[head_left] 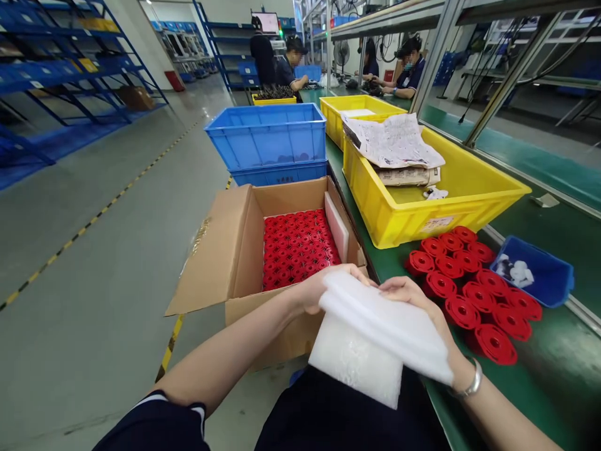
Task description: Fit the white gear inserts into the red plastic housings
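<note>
White foam sheets (361, 363), bent over and layered, are held in front of my body between both hands. My left hand (319, 288) grips their upper left edge, its fingers partly behind the foam. On the upper right side, my right hand (417, 297) is closed on the foam, with its thumb and fingers along the edge. Just beyond my left hand stands an open cardboard box (244, 244) filled with rows of red round parts (300, 244). A pale foam piece (337, 227) leans upright against the box's right inner wall.
Several red cylindrical parts (462, 311) stand on the green bench (558, 357) beside a small blue bin (558, 275) holding white pieces. A yellow bin (375, 213) with crumpled paper (394, 141) sits behind. Stacked blue crates (267, 138) adjoin the box. People work farther back.
</note>
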Demonstrator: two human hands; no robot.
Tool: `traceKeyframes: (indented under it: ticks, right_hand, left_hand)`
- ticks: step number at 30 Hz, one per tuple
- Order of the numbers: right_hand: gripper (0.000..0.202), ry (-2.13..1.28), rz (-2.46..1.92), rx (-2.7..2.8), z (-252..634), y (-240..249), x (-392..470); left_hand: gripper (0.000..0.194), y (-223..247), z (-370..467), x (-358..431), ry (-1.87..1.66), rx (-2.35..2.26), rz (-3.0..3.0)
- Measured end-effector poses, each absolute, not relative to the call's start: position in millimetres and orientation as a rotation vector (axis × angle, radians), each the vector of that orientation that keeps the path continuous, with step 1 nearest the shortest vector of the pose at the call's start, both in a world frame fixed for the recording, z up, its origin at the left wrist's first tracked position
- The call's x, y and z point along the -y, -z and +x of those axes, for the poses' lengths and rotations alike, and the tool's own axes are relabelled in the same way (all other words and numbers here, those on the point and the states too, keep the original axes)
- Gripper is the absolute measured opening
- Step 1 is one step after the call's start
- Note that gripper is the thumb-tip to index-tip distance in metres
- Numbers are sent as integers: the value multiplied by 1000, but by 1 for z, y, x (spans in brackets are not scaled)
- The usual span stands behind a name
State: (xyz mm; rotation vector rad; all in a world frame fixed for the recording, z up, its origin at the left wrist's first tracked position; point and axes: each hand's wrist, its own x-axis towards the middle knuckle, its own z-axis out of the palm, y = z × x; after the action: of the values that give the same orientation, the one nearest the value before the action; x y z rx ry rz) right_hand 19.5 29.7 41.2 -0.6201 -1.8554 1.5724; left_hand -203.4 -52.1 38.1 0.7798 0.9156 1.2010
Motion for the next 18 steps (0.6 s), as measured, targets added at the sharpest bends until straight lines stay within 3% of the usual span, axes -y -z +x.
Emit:
traceKeyframes:
  ticks: [8,11,15,18]
  right_hand:
    - [19,-1614,-483,2118,21,-20,-19]
    - [23,-1619,-424,2223,13,-16,-14]
    - [30,-1583,-377,2374,4,-14,-15]
    - [35,-1532,-326,2449,4,-7,-24]
  left_hand:
    - [36,-11,-221,98,-1025,-1099,1238]
    - [27,-18,-232,102,-956,-1136,1402]
    - [40,-39,-267,97,-727,-957,1470]
    - [37,-46,-305,82,-812,-977,1330]
